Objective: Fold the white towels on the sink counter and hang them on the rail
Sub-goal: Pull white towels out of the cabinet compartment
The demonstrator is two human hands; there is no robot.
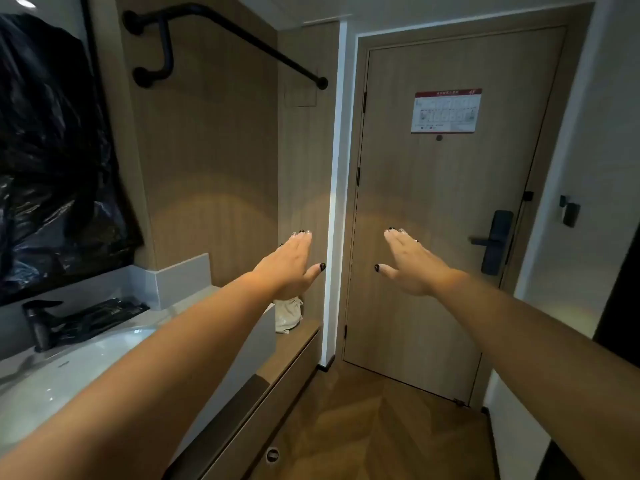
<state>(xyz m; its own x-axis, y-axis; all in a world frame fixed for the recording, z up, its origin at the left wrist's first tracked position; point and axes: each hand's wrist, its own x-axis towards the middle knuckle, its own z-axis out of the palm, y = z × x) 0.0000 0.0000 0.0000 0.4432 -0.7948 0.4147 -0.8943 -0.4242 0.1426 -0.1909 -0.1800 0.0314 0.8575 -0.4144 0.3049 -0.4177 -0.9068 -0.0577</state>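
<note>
Fingers straight on both hands, left hand point(289, 263), right hand point(414, 263), holding nothing, one rail point(242, 36)

1. A black metal rail point(249, 39) is seen mounted high on the wood-panelled wall, running from a bracket at the upper left down-right to a round end fitting beside the door frame; nothing is hung on it
2. A pale grey tabletop point(194, 299) with a low upstand is seen at the lower left, holding a white sink basin point(69, 372)
3. A small crumpled off-white cloth point(288, 315), possibly a towel, is seen on the lower wooden ledge just past the tabletop's end, partly hidden behind the left wrist
</note>
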